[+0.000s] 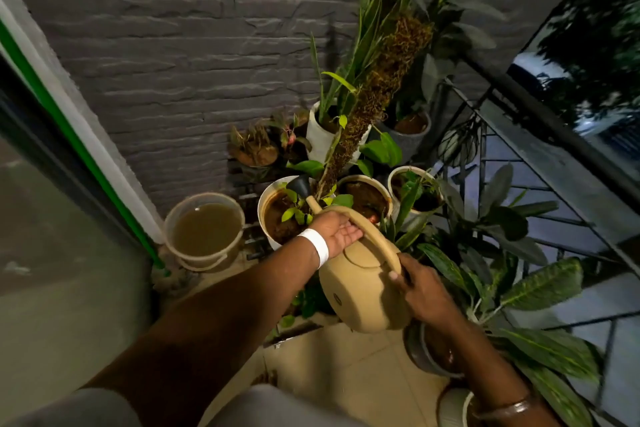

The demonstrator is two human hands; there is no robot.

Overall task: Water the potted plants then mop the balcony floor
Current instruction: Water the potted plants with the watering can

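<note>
A tan watering can (363,291) hangs tilted forward in mid-air, its black rose spout (302,186) over a white pot (268,218) holding wet brown soil and a small leafy plant. My right hand (420,291) grips the rear of the can's arched handle. My left hand (337,230), with a white wristband, lies palm up against the front of the handle and the can's neck. More pots (367,198) stand behind, one with a tall moss pole (377,87).
A clear bucket (204,229) of murky water stands at the left against the grey brick wall. A green pole (86,163) leans beside a glass door. A black railing (540,121) runs along the right. Large-leaved plants (540,288) crowd the right side. Tiled floor (346,367) shows below.
</note>
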